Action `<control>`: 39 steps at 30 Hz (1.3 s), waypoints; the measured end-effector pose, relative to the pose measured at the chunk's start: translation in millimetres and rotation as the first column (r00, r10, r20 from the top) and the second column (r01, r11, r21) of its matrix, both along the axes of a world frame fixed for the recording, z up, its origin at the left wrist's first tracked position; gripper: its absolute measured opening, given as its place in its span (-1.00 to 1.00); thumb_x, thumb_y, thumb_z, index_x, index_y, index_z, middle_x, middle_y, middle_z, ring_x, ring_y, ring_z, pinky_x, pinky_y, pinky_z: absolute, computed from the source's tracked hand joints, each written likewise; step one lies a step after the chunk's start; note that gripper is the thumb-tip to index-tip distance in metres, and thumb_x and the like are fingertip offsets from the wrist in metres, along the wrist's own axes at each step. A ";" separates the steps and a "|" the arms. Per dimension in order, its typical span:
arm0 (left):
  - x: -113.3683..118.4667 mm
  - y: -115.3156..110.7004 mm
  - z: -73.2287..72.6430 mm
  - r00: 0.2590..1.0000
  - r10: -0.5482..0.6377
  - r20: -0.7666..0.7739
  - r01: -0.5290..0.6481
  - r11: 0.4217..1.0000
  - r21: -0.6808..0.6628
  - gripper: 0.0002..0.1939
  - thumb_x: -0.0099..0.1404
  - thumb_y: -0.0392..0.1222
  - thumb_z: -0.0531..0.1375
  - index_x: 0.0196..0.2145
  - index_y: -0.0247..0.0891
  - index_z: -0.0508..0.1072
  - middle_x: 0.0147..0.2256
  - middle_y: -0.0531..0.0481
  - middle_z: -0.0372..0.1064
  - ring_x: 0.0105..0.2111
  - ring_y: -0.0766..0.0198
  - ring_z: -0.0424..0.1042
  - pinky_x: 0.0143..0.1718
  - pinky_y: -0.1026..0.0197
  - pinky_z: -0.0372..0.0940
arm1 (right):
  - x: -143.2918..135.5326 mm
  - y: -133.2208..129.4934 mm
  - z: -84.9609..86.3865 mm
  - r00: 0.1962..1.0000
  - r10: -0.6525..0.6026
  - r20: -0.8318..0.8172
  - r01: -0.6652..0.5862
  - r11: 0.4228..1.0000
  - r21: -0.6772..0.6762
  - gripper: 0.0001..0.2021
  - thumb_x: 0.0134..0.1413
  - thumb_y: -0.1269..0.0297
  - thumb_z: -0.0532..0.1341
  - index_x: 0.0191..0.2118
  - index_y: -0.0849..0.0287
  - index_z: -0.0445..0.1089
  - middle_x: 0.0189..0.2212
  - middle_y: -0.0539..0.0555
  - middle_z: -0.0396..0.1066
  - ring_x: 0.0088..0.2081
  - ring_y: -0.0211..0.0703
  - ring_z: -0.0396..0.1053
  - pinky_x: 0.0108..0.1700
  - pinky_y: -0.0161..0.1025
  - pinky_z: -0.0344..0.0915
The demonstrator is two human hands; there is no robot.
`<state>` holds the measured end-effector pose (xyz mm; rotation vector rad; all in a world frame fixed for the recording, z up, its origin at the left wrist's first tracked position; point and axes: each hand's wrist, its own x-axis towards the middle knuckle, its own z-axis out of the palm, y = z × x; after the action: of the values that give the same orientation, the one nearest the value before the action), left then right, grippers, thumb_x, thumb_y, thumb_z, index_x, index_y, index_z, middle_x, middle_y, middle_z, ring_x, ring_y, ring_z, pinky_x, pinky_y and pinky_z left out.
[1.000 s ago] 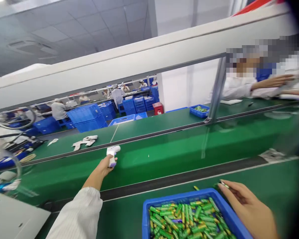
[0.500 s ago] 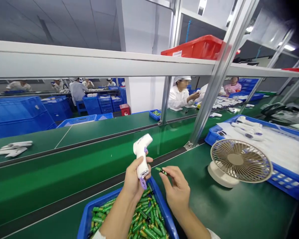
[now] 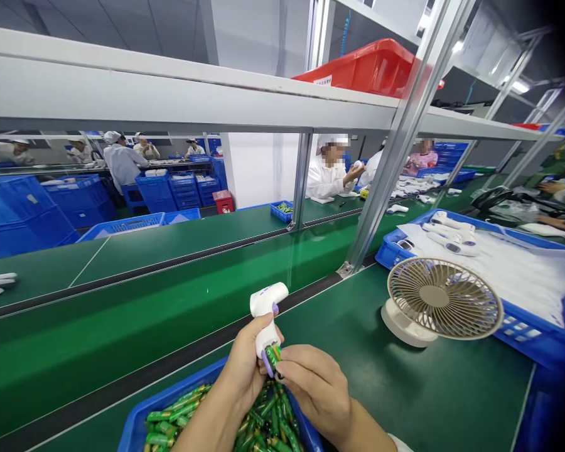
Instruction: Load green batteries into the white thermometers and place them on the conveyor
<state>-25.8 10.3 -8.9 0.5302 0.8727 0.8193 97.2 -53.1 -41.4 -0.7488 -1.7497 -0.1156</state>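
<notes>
My left hand (image 3: 247, 355) is wrapped around the handle of a white gun-shaped device (image 3: 265, 307), its head tilted up and away from me over the edge of the green strip (image 3: 169, 307). My right hand (image 3: 315, 383) is pinched, thumb and fingertips closed on a green battery (image 3: 272, 356) at the open lower end of that handle, where a purple flap (image 3: 266, 364) stands open beside it. The fingers hide part of the battery, so I can't tell how far in it sits.

Just below my hands is a blue bin (image 3: 183, 386) filled with loose green batteries (image 3: 282, 417), partly covered by my forearms. It rests on my green bench (image 3: 428, 389). To the right stands a beige fan (image 3: 445, 298), and just behind it a blue crate (image 3: 527, 323) with more white devices (image 3: 452, 232) lying at its far end. Across the strip, a small blue basket (image 3: 281, 216) sits near a co-worker in white (image 3: 327, 179). Above, a red bin (image 3: 371, 72) rests on the shelf (image 3: 169, 91).
</notes>
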 end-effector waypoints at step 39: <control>-50.1 111.4 -8.4 0.901 0.400 -0.167 -0.402 0.915 0.018 -0.87 0.33 -0.32 0.09 -0.41 -0.26 0.32 -0.66 0.17 0.12 -0.78 0.53 -0.01 -0.80 0.48 -0.04 | -14.6 27.9 -32.6 0.702 -0.372 -0.607 -0.218 0.699 -0.681 -0.58 0.19 -0.07 0.12 -0.07 0.14 0.47 -0.23 0.16 0.47 -0.21 -0.02 0.41 -0.17 -0.16 0.33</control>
<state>-75.9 121.7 -17.4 0.4119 1.1661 1.1540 82.6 -25.2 -73.9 -1.2389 -0.9324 0.7800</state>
